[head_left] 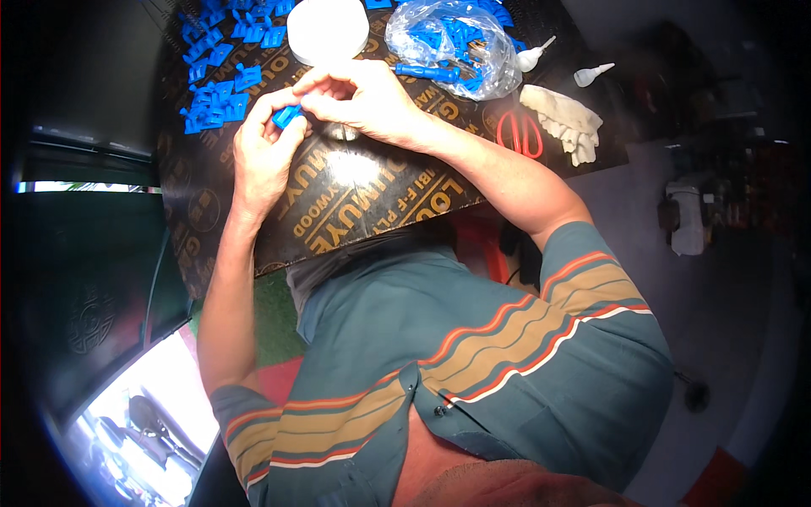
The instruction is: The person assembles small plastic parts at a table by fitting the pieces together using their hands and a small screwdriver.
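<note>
L hand (260,160) holds blue pc (286,116) (prob. plastic) over yellow-lettered tabletop (384,194).

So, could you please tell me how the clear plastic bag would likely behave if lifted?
The clear plastic bag would probably sag and flop, since its film looks thin and crumpled. The many loose-looking blue pieces inside would likely shift as it rises. It seems unlikely to roll if pushed, being irregular and slumped on the table.
</note>
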